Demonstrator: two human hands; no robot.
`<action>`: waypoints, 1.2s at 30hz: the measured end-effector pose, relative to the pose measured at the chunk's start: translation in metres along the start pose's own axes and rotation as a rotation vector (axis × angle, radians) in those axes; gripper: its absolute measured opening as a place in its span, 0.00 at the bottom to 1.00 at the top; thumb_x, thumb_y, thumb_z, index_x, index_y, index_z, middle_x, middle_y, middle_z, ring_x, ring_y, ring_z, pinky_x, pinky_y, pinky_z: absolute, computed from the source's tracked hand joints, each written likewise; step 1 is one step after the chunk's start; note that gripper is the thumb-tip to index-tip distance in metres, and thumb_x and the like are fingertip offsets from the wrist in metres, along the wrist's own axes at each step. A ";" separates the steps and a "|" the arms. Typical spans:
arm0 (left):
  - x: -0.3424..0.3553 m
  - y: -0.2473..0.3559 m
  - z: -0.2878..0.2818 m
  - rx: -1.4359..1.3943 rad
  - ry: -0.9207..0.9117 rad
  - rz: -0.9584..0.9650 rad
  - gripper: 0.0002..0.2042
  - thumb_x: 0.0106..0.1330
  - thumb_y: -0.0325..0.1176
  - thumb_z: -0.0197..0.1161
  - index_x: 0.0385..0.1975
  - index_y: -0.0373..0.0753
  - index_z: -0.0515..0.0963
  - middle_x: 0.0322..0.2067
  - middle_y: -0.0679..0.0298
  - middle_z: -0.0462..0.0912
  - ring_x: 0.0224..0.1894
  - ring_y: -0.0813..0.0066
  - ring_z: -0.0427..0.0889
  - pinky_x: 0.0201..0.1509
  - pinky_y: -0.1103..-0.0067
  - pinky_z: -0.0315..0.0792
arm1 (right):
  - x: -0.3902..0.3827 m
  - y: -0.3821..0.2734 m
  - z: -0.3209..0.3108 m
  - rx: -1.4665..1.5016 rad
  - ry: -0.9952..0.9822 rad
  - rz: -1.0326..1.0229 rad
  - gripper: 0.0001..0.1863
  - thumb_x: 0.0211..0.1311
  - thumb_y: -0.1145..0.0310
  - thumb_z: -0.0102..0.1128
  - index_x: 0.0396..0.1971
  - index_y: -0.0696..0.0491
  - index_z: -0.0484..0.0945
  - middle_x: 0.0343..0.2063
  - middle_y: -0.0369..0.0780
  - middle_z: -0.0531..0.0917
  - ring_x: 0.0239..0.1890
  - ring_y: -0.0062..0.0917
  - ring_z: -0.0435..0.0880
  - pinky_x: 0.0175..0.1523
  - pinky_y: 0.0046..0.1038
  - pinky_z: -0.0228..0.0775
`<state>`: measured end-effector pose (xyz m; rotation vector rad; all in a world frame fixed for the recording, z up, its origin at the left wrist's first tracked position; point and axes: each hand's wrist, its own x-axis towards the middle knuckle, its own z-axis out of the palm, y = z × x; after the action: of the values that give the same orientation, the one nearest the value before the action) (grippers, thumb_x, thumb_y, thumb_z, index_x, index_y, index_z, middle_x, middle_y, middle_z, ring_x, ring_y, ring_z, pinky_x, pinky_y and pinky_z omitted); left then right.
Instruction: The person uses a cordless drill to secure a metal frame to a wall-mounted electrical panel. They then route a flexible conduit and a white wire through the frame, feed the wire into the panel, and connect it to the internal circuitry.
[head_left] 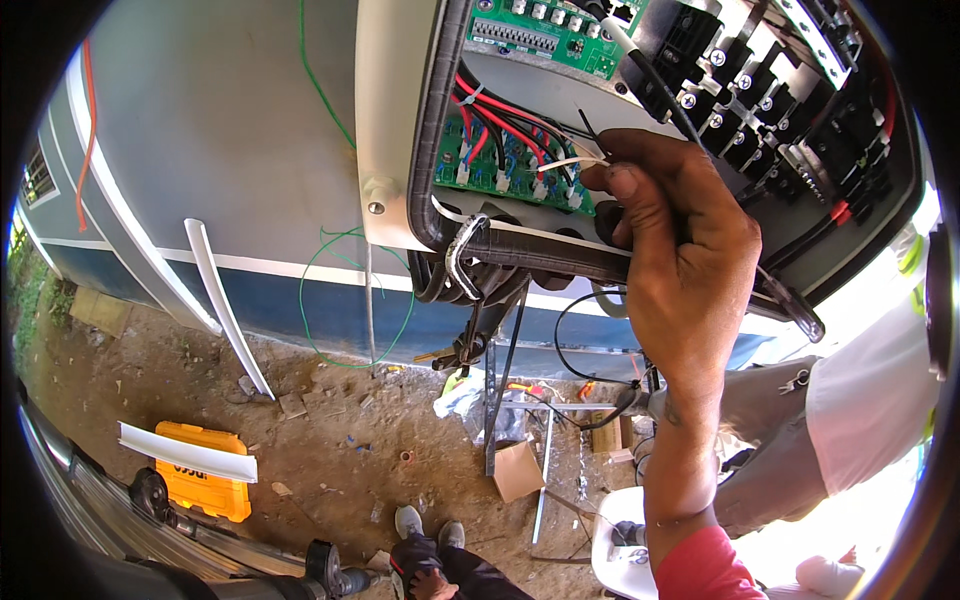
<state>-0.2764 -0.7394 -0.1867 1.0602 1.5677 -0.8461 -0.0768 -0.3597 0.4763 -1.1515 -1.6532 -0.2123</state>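
My right hand (690, 240) reaches up from the lower right into an opened electrical enclosure (520, 240). Thumb and fingertips are pinched together on a thin white wire (570, 162) and a thin black wire (586, 122). The white wire's end lies in front of a small green circuit board (482, 178), where red, black and blue wires run into white connectors. Low in the picture, my left hand (433, 584) rests against my dark trousers, its fingers apparently loosely spread and holding nothing.
Black terminal blocks (715, 100) and a larger green board (545, 40) fill the enclosure's top. A bunch of keys (462, 350) hangs from its lower edge. A person in grey trousers (770, 430) stands at right. On the dirt ground lie an orange case (205, 490) and cardboard box (518, 470).
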 end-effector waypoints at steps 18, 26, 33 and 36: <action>0.003 0.008 0.002 -0.009 0.012 0.009 0.51 0.57 0.68 0.74 0.81 0.62 0.58 0.81 0.45 0.49 0.81 0.34 0.54 0.78 0.46 0.61 | 0.002 -0.003 -0.001 0.002 -0.016 0.022 0.09 0.77 0.76 0.60 0.48 0.58 0.88 0.28 0.38 0.91 0.24 0.13 0.76 0.30 0.21 0.70; 0.002 0.009 0.003 -0.018 0.022 0.010 0.51 0.57 0.68 0.74 0.81 0.62 0.58 0.81 0.45 0.49 0.81 0.34 0.53 0.79 0.46 0.61 | 0.003 -0.004 -0.004 -0.008 -0.026 0.038 0.09 0.76 0.75 0.61 0.48 0.57 0.88 0.27 0.38 0.91 0.23 0.16 0.79 0.30 0.24 0.73; 0.000 0.010 0.005 -0.025 0.023 0.007 0.51 0.56 0.68 0.74 0.81 0.61 0.58 0.81 0.45 0.49 0.81 0.34 0.53 0.79 0.46 0.60 | 0.003 -0.002 -0.006 -0.032 -0.041 0.032 0.09 0.76 0.75 0.61 0.48 0.56 0.88 0.26 0.39 0.90 0.22 0.18 0.81 0.30 0.26 0.73; -0.001 0.008 0.005 -0.026 0.028 0.006 0.52 0.56 0.68 0.74 0.80 0.61 0.58 0.81 0.45 0.49 0.81 0.34 0.53 0.79 0.46 0.60 | 0.003 -0.001 -0.007 -0.031 -0.041 0.017 0.09 0.76 0.75 0.61 0.47 0.56 0.88 0.26 0.39 0.90 0.22 0.19 0.81 0.30 0.27 0.72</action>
<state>-0.2668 -0.7414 -0.1874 1.0614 1.5936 -0.8077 -0.0729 -0.3626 0.4821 -1.2002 -1.6805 -0.2056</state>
